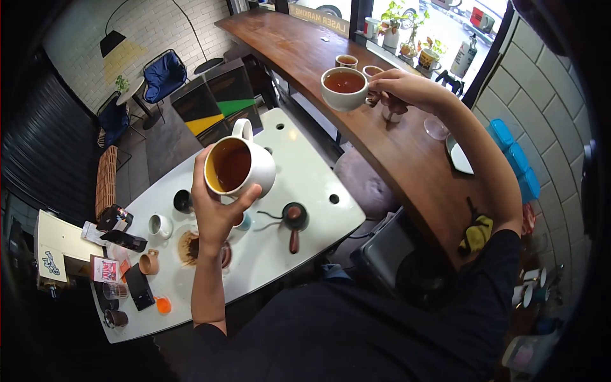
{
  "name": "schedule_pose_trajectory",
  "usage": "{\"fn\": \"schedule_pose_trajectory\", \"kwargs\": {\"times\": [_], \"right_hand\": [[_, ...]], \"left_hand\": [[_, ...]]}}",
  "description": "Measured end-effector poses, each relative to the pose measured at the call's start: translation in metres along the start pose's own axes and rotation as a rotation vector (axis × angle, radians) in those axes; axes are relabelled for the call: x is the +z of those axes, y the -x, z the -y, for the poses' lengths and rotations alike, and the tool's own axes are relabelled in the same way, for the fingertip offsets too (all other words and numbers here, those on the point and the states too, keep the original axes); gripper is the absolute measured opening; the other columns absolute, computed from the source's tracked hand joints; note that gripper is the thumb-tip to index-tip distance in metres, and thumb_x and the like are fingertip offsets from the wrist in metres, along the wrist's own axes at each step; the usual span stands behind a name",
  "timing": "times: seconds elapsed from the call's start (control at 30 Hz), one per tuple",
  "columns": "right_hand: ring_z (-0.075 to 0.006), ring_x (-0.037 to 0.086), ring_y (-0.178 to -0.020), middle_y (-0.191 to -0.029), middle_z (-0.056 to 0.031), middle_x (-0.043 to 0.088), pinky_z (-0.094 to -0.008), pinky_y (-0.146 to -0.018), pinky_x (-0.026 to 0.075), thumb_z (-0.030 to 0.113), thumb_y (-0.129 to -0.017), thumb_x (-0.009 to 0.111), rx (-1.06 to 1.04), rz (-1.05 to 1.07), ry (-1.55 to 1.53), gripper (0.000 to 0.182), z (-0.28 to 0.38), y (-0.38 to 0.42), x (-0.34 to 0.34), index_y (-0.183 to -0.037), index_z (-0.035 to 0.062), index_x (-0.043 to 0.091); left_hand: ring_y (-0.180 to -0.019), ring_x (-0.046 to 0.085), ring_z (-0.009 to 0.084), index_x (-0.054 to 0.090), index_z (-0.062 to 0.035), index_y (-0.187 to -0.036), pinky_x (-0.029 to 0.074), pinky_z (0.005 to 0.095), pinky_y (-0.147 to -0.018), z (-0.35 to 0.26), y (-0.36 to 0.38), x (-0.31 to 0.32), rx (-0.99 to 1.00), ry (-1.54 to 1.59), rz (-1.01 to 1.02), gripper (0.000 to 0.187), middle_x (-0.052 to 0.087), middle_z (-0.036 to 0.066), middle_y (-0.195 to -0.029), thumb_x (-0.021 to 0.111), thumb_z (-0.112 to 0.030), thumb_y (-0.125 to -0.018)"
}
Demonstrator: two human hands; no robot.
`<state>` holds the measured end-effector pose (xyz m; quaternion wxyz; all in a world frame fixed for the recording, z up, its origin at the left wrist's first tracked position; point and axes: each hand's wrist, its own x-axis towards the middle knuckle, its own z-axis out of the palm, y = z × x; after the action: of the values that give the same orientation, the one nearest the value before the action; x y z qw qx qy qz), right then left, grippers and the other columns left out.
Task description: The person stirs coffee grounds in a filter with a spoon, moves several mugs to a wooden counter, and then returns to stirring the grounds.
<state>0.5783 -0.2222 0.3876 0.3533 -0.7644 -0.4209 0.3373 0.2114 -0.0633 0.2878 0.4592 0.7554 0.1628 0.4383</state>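
Observation:
My left hand [216,219] is wrapped round a white mug [262,170], yellowish inside, with dark reddish-brown liquid in it. The mug is held over the white table, its opening facing me and its handle pointing away. At the upper right, my right hand [404,91] grips a white teacup [342,100] by its handle, and amber-brown liquid fills it nearly to the rim. This cup is up above the wooden counter [375,130]. Just behind it in view are two more cups, one a small cup [346,60] with similar liquid.
On the white table [305,184] are a dark pot with a brown handle [294,219], a white cup [160,226], a tan mug [149,261], and brown grounds [189,247]. A clear glass [436,127] and a yellow-black cloth [476,234] lie on the counter. Plants [394,32] line the window.

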Motion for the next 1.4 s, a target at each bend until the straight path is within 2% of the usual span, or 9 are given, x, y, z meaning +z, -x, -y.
{"fn": "schedule_pose_trajectory", "kwargs": {"times": [0.2,0.4,0.47,0.6,0.67,0.77,0.93,1.1,1.4], "right_hand": [[-0.0061,0.041,-0.049,-0.067,0.0043,0.046,-0.0239,-0.044,0.034,0.024,-0.104,0.052,-0.044,-0.022,-0.007,0.025,-0.021,-0.05,-0.065,-0.093,0.0038,0.062],[-0.0061,0.043,-0.048,-0.065,0.0046,0.047,-0.0237,-0.043,0.033,0.021,-0.102,0.051,-0.057,-0.073,-0.038,0.024,-0.031,-0.102,-0.117,-0.085,0.0064,0.06],[-0.0065,0.045,-0.048,-0.064,0.0047,0.048,-0.0235,-0.043,0.034,0.022,-0.101,0.051,-0.024,-0.055,-0.057,0.025,-0.038,-0.128,-0.135,-0.083,0.0077,0.059],[-0.0085,0.04,-0.046,-0.06,0.004,0.043,-0.0265,-0.043,0.031,0.019,-0.094,0.052,-0.025,-0.141,-0.104,0.02,-0.053,-0.168,-0.156,-0.076,0.0098,0.051],[-0.0091,0.04,-0.046,-0.06,0.0036,0.043,-0.0275,-0.043,0.033,0.018,-0.092,0.052,-0.012,-0.176,-0.101,0.018,-0.063,-0.186,-0.165,-0.076,0.0101,0.05],[-0.0102,0.046,-0.047,-0.064,0.0008,0.048,-0.0268,-0.044,0.04,0.025,-0.098,0.054,0.04,-0.225,-0.066,0.025,-0.083,-0.212,-0.176,-0.08,0.0077,0.056],[-0.0109,0.047,-0.05,-0.066,-0.0001,0.05,-0.0278,-0.045,0.041,0.022,-0.097,0.053,0.074,-0.25,-0.045,0.022,-0.122,-0.245,-0.193,-0.082,0.0063,0.056],[-0.0117,0.047,-0.048,-0.064,-0.0003,0.05,-0.0282,-0.044,0.04,0.018,-0.094,0.05,0.161,-0.295,0.008,0.02,-0.147,-0.264,-0.202,-0.08,0.005,0.056],[-0.0134,0.054,-0.05,-0.065,-0.0024,0.053,-0.0303,-0.046,0.045,0.017,-0.094,0.05,0.27,-0.308,0.031,0.021,-0.2,-0.321,-0.191,-0.079,0.0039,0.057]], "left_hand": [[-0.118,0.063,0.0192,0.051,-0.0035,-0.137,0.051,0.0355,-0.102,0.022,-0.07,0.082,0.009,0.068,0.023,0.079,0.063,0.01,-0.128,0.093,-0.021,-0.073],[-0.107,0.069,0.0201,0.054,-0.004,-0.131,0.057,0.0356,-0.093,0.059,-0.149,0.141,0.07,-0.082,-0.004,0.074,0.07,0.011,-0.118,0.093,-0.029,-0.073],[-0.107,0.069,0.0202,0.054,-0.0045,-0.13,0.057,0.0363,-0.093,0.067,-0.172,0.158,-0.024,-0.06,-0.01,0.074,0.07,0.011,-0.119,0.094,-0.03,-0.073],[-0.109,0.07,0.0218,0.056,-0.0058,-0.128,0.055,0.0376,-0.096,0.116,-0.229,0.192,0.038,-0.101,-0.018,0.072,0.07,0.012,-0.12,0.093,-0.033,-0.073],[-0.111,0.069,0.0229,0.056,-0.0052,-0.127,0.054,0.0377,-0.097,0.131,-0.253,0.21,-0.012,-0.114,-0.071,0.073,0.07,0.013,-0.121,0.094,-0.034,-0.072],[-0.112,0.069,0.0248,0.056,-0.0045,-0.125,0.054,0.0382,-0.098,0.155,-0.28,0.233,-0.014,-0.143,-0.091,0.074,0.071,0.014,-0.12,0.094,-0.037,-0.07],[-0.111,0.07,0.0227,0.059,-0.0067,-0.126,0.054,0.0372,-0.097,0.2,-0.314,0.249,-0.017,-0.243,-0.087,0.075,0.071,0.012,-0.119,0.094,-0.042,-0.07],[-0.11,0.07,0.0262,0.057,-0.0043,-0.123,0.055,0.0389,-0.096,0.243,-0.336,0.253,-0.01,-0.243,-0.12,0.074,0.071,0.014,-0.118,0.096,-0.034,-0.067],[-0.116,0.067,0.0292,0.055,-0.0054,-0.124,0.052,0.0409,-0.1,0.279,-0.343,0.273,0.015,-0.248,-0.084,0.076,0.069,0.016,-0.122,0.095,-0.035,-0.068]]}}
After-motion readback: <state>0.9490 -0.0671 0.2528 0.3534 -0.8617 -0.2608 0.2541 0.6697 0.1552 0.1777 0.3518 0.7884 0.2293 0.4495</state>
